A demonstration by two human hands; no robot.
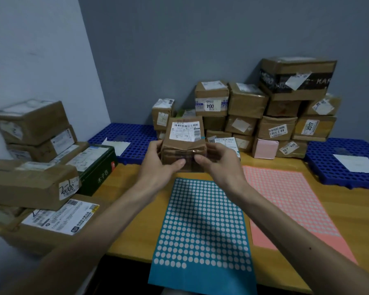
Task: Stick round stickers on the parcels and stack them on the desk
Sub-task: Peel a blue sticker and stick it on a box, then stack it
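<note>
We see the left hand and the right hand gripping one small brown cardboard parcel with a white barcode label. Each hand's fingers curl round a side of it and the thumbs press on its near face. The parcel is upright and taped shut, at the far end of a blue sheet of round white stickers. We cannot tell whether it rests on the desk or is held just above it.

The blue sheet lies flat on the wooden desk and overhangs its near edge. Just to its right lies a pink sheet of round stickers.

Beyond the hands, a stack of sealed brown labelled parcels leans against the grey wall, with a small pink box at its foot. On the left is another pile of brown parcels, with a dark green box among them. All are closed, so we cannot see what they hold.

A blue perforated plastic pallet sits far left, and a second blue pallet sits on the right. Each bears a white paper.
</note>
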